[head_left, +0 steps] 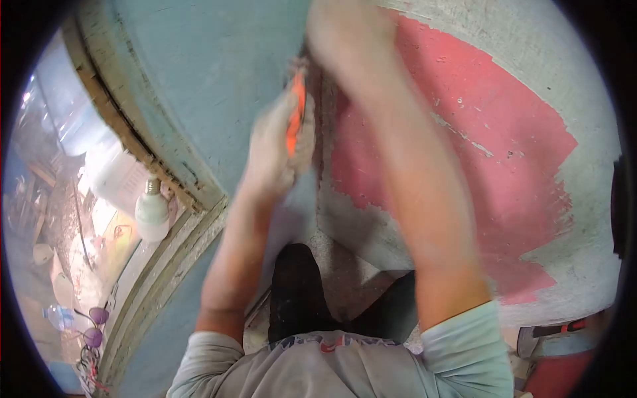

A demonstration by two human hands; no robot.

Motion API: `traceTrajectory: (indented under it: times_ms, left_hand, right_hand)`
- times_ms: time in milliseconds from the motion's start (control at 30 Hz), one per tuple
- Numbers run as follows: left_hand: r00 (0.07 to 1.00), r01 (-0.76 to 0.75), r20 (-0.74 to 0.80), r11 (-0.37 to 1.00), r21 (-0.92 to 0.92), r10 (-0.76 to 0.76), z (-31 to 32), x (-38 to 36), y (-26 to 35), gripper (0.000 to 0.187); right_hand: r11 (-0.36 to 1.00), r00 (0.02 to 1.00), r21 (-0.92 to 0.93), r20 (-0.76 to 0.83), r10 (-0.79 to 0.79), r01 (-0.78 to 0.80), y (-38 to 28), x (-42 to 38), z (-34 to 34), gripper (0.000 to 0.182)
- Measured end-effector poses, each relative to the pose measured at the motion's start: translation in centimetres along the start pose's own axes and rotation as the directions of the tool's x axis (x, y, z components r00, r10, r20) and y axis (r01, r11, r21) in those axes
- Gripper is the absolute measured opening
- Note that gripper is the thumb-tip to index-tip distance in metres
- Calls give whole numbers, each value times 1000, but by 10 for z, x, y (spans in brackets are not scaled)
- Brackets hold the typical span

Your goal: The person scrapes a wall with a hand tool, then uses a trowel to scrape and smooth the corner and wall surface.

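My left hand (275, 142) is raised against the corner where a blue-grey wall (212, 73) meets a wall with a pink painted patch (504, 146). It grips an orange tool (296, 113), held upright along the corner; what kind of tool it is cannot be made out through the blur. My right arm (418, 172) reaches up past it, and my right hand (338, 26) is at the top edge, blurred, pressed near the corner. Whether it holds anything cannot be seen.
A window frame (179, 179) runs along the left with a white light bulb (152, 212) hanging by it. Bottles and clutter (63, 312) lie beyond the window. A red and grey object (564, 358) sits at the lower right. The floor (345, 265) shows below.
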State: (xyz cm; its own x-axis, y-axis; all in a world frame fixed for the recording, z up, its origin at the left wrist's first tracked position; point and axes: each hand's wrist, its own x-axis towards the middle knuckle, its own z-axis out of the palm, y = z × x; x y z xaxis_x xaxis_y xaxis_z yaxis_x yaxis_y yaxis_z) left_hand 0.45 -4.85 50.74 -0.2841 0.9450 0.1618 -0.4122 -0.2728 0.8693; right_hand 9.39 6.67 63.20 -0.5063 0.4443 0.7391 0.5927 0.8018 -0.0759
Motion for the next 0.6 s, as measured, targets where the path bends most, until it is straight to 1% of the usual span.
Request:
traceTrajectory:
  times_ms: [33,67,100,133,200,267,300,367,433,467,500,567,600]
  left_hand:
    - [998,47,-31,999,4,-47,-27,-13,-42,40]
    - [999,-1,-45,991,135,7,-51,-26,-80,40]
    - [988,111,-111,992,66,-103,-71,-41,-117,41]
    - [975,152,-174,987,58,-140,-93,-52,-163,43]
    - [927,283,-236,956,-76,-293,-110,-87,-225,46]
    - [861,449,-141,859,-246,-489,-130,-119,-275,49]
    - [800,511,-148,789,-341,-582,-136,-128,-301,49]
    - [635,606,-124,591,-533,-762,-131,-164,-348,49]
    - [558,651,-265,613,-448,-786,-103,-206,-354,48]
    - [544,666,-332,637,-389,-771,-97,-202,-346,48]
    - [607,638,-377,712,-294,-700,-96,-195,-334,46]
    - [689,588,-442,800,-122,-574,-101,-190,-307,43]
    - [767,509,-414,857,-74,-491,-100,-172,-285,41]
  right_hand:
    - [993,974,-99,-222,38,-61,0,-37,47,23]
    - [988,977,-43,-155,143,-151,0,-69,79,15]
    - [975,970,24,-93,224,-223,1,-105,104,12]
    - [940,933,-1,118,339,-341,0,-138,124,13]
    - [927,898,5,249,363,-376,2,-206,168,14]
    - [915,856,-15,348,383,-403,6,-264,212,16]
    - [914,836,-39,390,386,-404,11,-292,234,18]
    - [933,729,-2,624,282,-360,27,-348,264,23]
    - [910,634,-24,709,308,-415,33,-412,271,26]
    - [901,607,-32,729,317,-433,36,-413,275,27]
    - [907,638,-15,706,308,-421,36,-400,264,30]
    - [913,658,-1,692,295,-408,19,-367,202,35]
    - [907,730,64,618,291,-416,17,-341,183,37]
